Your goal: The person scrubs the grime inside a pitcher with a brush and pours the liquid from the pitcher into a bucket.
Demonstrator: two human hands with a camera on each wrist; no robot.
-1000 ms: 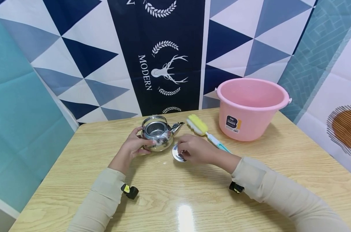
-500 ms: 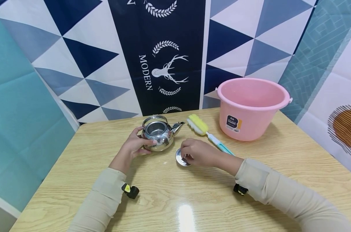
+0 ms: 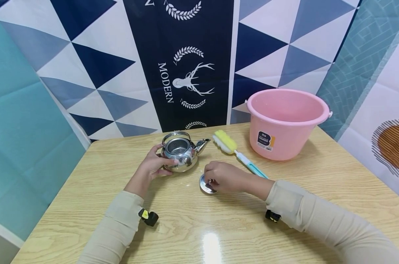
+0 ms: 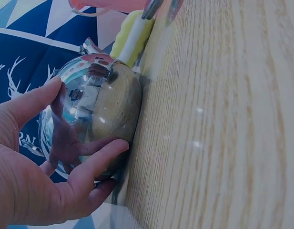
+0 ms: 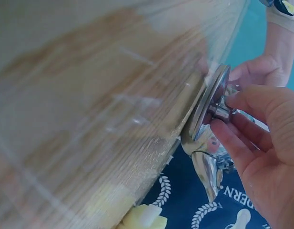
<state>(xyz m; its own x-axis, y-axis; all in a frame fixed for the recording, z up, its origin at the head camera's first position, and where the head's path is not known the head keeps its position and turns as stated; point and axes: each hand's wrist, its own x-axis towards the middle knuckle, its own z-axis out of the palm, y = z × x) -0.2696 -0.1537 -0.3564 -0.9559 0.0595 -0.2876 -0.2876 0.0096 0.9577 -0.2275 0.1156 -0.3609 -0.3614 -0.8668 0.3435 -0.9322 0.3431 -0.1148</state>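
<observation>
I logged the right hand (image 3: 224,176), pinching the lid (image 3: 204,185) by its knob (image 5: 220,112), moving farther from the left hand (image 3: 156,163), which gripped the uncovered kettle (image 3: 186,160).

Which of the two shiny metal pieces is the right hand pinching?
The small round lid, by its knob; the left hand holds the spouted teapot.

We see a wood-grain surface (image 3: 173,234): pink bucket (image 3: 285,141) on it, brush (image 3: 243,158) just left of bucket, kettle (image 3: 186,160) farther left.
</observation>
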